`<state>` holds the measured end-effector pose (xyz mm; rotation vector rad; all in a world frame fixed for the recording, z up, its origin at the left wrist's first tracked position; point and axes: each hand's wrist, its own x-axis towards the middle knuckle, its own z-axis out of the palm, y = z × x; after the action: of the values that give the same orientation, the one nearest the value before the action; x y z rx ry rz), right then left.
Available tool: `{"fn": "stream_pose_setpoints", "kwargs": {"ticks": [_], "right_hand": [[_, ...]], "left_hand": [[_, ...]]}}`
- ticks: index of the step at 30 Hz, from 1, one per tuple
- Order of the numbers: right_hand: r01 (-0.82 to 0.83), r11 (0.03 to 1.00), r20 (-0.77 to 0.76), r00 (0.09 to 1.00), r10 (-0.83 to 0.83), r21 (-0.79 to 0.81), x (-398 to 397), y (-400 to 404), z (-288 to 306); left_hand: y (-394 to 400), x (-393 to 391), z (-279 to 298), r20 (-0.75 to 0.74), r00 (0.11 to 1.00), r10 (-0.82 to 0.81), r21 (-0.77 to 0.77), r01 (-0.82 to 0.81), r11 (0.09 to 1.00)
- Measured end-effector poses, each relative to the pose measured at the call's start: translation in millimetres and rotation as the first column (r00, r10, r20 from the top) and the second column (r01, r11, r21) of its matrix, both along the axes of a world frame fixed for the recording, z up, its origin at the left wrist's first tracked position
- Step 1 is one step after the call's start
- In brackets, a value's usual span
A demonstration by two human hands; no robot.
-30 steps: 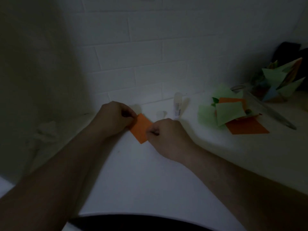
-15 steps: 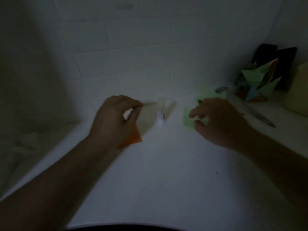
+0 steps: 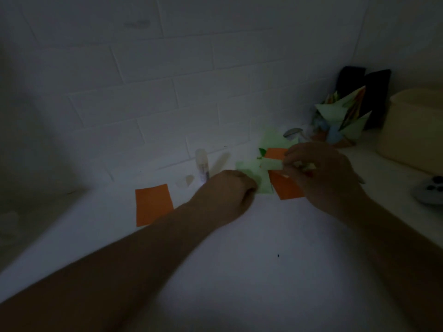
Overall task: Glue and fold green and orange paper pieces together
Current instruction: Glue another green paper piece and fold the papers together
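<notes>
I see a dim room: a white desk meets a white brick-pattern wall. A flat orange paper square lies alone left. My right hand pinches a pale green paper piece above the green-and-orange paper pile; my left hand, curled, rests beside it, its grip unclear.

Glue stick (upright) left of papers

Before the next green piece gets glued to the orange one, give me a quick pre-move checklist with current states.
1. Orange piece lies flat on the table, free of both hands: ok.
2. Right hand pinches a pale green piece at the paper pile: ok.
3. Left hand empty: cannot tell, closed and blurred.
4. Glue stick upright within reach: ok.
5. Glue cap off: cannot tell.
</notes>
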<state>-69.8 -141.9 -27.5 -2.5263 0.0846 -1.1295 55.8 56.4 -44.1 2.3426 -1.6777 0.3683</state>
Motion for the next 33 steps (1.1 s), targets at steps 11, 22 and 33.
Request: {"fn": "stream_pose_setpoints", "kwargs": {"ticks": [11,22,33], "right_hand": [[-0.141,0.634,0.056,0.987,0.152,0.761,-2,40,14],[-0.399,0.91,-0.575,0.722,0.386,0.109,-17,45,2],[-0.365,0.93,-0.621,0.723,0.303,0.03,-13,68,-3]], "left_hand": [[65,-24,10,-0.153,0.977,-0.148,0.012,0.151,0.988],[75,-27,-1,-0.304,0.951,-0.058,0.004,0.063,0.998],[106,-6,13,-0.327,0.92,-0.216,0.127,0.27,0.954]]}}
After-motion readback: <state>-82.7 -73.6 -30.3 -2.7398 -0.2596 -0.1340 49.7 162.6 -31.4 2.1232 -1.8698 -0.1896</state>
